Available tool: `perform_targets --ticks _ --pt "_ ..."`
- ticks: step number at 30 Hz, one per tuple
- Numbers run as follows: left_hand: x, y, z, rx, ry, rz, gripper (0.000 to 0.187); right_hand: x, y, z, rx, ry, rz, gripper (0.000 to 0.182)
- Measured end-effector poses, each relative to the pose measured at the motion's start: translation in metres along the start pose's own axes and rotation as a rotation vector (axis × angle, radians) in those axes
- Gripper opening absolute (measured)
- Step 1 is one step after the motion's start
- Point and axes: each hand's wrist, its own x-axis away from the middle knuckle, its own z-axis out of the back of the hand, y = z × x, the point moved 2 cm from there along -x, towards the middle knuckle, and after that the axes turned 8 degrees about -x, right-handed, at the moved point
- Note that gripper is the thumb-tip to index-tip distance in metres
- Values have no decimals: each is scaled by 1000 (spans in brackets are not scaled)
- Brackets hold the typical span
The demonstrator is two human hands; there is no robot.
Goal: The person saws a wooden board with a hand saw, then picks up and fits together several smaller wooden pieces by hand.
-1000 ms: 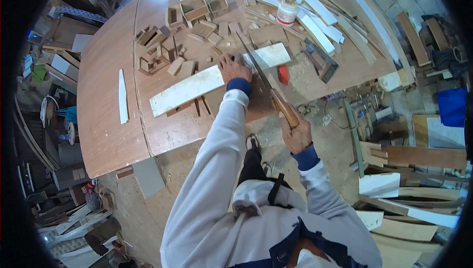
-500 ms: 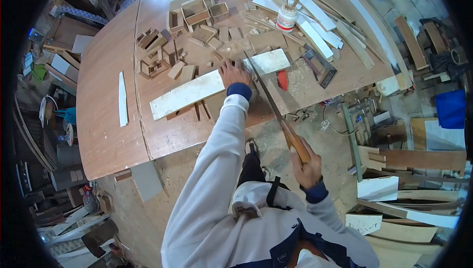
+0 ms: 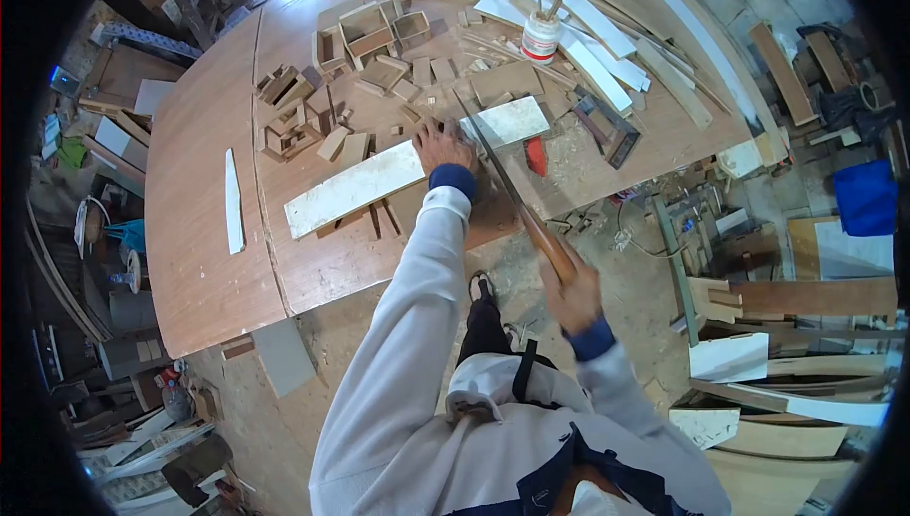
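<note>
My left hand (image 3: 444,144) presses down on a long white board (image 3: 355,192), its fingers wrapped over the far edge. The board lies slanted across other wood pieces near the front of the table. My right hand (image 3: 572,294) is closed round the wooden handle of a handsaw (image 3: 502,175). The saw's narrow blade crosses the board just right of my left hand, with a shorter stretch of white board to the right of the blade. Under that stretch a red object (image 3: 536,156) shows in part.
The brown table (image 3: 204,260) carries small wooden boxes (image 3: 368,31), loose blocks, a white jar (image 3: 541,35) holding sticks, and long white strips (image 3: 578,6) at the back right. A thin white strip (image 3: 233,201) lies at left. Stacked boards (image 3: 728,361) stand at lower right.
My right hand has pushed the saw forward and to the left across the board. My left hand keeps its place on the board, while the whole view has shifted slightly.
</note>
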Motion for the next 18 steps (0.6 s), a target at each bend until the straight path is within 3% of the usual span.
perform_targets --ticks 2,9,14,18 --pt "1 -1 7 -3 -48 -4 32 -41 -3 -24 17 -46 135 41" --pt "-2 -5 -1 4 -42 5 37 31 -7 14 -20 -11 37 36" --pt "-6 -1 6 12 10 -20 34 -34 10 -27 7 -32 78 42" --pt "2 -5 -2 96 -1 10 33 23 -14 7 -40 -14 50 37"
